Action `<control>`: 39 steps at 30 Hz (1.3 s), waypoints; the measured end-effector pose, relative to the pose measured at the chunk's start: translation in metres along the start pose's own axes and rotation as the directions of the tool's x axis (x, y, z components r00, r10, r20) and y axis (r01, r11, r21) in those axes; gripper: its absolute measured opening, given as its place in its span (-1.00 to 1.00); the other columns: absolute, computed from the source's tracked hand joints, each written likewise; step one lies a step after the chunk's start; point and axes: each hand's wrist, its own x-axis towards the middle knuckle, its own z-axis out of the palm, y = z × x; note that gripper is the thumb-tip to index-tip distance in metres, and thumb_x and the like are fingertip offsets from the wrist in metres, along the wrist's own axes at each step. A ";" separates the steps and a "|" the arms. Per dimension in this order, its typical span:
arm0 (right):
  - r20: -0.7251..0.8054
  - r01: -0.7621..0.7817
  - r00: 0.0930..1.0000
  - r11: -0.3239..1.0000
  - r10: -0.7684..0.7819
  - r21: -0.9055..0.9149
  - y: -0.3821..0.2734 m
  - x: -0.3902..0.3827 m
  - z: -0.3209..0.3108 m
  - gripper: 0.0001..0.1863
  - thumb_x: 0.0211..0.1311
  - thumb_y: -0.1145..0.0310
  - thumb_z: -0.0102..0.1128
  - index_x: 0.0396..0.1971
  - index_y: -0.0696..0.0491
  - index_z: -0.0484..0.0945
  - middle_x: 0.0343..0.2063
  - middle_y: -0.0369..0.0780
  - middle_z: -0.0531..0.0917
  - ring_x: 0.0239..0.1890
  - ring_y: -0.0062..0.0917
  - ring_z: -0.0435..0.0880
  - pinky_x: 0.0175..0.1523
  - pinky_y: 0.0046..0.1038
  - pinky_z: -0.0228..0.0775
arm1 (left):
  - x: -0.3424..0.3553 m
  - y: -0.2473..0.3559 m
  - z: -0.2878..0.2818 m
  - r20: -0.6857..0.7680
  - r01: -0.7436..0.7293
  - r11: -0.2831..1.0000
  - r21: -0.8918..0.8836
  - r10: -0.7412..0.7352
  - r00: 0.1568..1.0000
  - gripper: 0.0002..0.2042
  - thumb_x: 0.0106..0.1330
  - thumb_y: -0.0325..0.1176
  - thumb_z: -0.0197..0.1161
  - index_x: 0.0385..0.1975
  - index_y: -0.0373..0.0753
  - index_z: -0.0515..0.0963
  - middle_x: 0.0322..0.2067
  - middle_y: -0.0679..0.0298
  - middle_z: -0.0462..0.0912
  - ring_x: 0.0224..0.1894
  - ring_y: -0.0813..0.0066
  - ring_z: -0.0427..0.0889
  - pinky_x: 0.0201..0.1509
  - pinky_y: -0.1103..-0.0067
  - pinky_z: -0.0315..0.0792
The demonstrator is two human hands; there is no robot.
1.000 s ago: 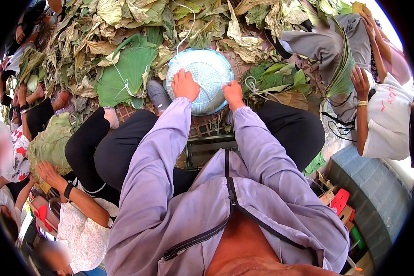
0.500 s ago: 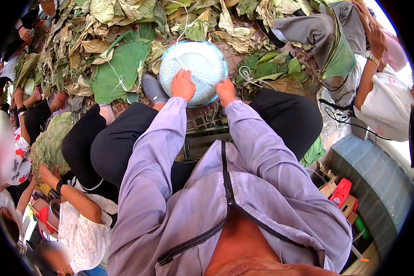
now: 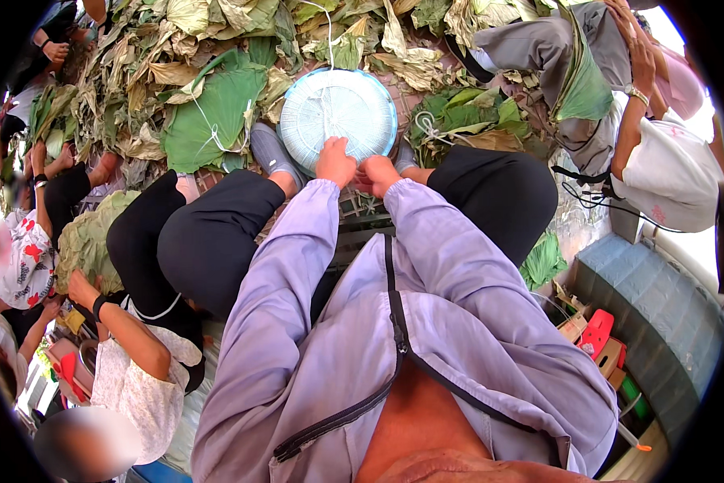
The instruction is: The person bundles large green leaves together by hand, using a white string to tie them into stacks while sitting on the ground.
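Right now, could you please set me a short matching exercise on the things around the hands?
Things:
1. round basket
2. large leaf
3. red box
4. left hand

Descriptions:
A. green, tied with white string
B. lower right, beside the grey-blue block
C. pale blue, woven
D. resting on the basket's near rim

Pairs: 1-C, 2-A, 3-B, 4-D

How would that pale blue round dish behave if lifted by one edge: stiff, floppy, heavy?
The dish probably holds its shape: its rim stays an even circle where the left hand and right hand touch its near edge. It looks thin and ribbed, so likely light. White string runs across it and may snag on the leaves.
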 end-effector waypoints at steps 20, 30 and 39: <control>0.152 -0.128 0.985 0.922 0.077 0.366 -0.031 -0.014 0.008 -0.80 0.30 0.57 0.09 -0.14 0.36 0.47 -0.19 0.04 0.62 -0.19 -0.24 0.64 -0.21 -0.37 0.58 | -0.049 -0.018 0.037 0.444 0.468 0.175 -0.866 -0.159 0.882 -0.60 -0.08 -0.77 0.06 -0.19 -0.30 0.51 -0.40 0.39 0.49 -0.54 0.62 0.33 -0.55 0.64 0.08; 0.104 0.168 0.981 0.984 -0.162 -0.061 -0.061 -0.054 0.016 -0.79 0.37 0.31 0.17 -0.14 0.10 0.50 -0.26 -0.21 0.64 -0.28 -0.48 0.67 -0.37 -0.51 0.44 | -0.048 0.013 0.002 0.561 0.586 0.643 -0.494 -0.279 0.779 -0.83 0.44 -0.42 0.12 -0.18 -0.42 0.55 -0.40 0.13 0.63 -0.47 0.28 0.66 -0.51 0.34 0.56; 0.028 0.222 0.973 0.909 -0.227 -0.352 -0.036 -0.047 0.023 -0.85 0.26 0.36 0.17 -0.22 0.05 0.51 -0.40 -0.26 0.60 -0.43 -0.48 0.63 -0.46 -0.41 0.41 | -0.070 -0.010 0.035 0.679 0.688 0.717 -0.108 -0.452 0.578 -0.82 0.42 -0.43 0.08 -0.20 -0.41 0.57 -0.43 0.00 0.67 -0.55 0.21 0.70 -0.53 0.31 0.57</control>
